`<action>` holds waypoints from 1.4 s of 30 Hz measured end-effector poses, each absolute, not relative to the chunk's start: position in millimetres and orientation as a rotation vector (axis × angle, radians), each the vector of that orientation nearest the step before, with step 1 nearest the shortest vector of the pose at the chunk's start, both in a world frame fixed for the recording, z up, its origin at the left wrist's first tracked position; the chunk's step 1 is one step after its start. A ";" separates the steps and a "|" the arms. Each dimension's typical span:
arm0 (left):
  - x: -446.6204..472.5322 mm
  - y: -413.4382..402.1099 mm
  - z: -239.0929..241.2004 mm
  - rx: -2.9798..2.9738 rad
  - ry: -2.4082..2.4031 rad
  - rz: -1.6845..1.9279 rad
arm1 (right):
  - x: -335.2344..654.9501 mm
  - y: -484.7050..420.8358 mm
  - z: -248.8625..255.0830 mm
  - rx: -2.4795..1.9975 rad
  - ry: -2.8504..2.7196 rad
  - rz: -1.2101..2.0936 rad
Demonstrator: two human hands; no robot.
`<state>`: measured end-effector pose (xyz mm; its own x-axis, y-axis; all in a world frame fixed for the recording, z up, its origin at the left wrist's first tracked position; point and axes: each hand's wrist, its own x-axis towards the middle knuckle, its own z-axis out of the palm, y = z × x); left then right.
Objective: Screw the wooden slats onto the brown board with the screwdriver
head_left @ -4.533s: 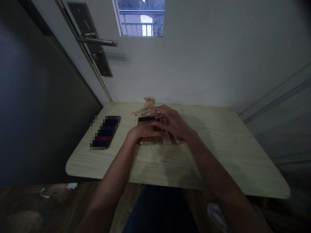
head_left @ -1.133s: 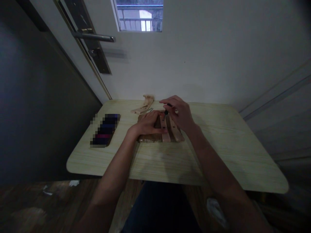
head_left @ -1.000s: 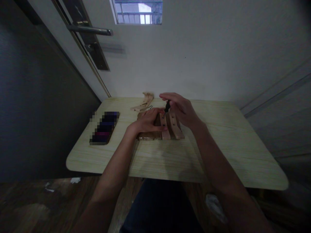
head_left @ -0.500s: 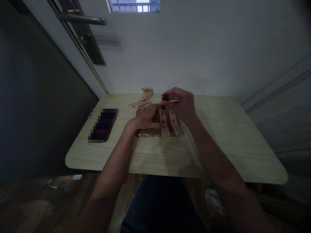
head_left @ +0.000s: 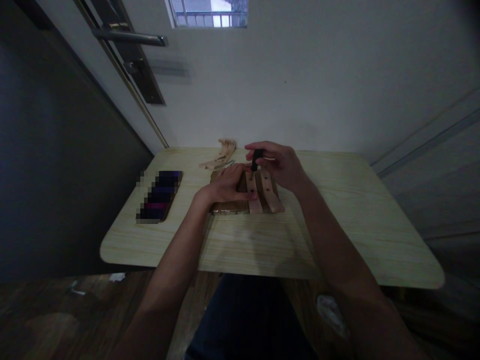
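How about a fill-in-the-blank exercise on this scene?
The ____ hand holds a screwdriver.
The left hand rests on a brown slab bearing ____ pale strips.
A phone lies toward the ____ end of the table.
A ____ in the door shows railings outside.

Missing words: right; two; left; window.

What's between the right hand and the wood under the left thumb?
The head view shows a screwdriver, in the right hand, pointing down at the wood.
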<state>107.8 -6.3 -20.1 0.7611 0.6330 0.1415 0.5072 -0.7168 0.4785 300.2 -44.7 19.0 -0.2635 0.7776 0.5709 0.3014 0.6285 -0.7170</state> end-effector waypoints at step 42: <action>107.8 -7.1 -17.7 2.537 0.856 0.388 | 284.6 -44.6 9.0 -1.138 -1.715 0.157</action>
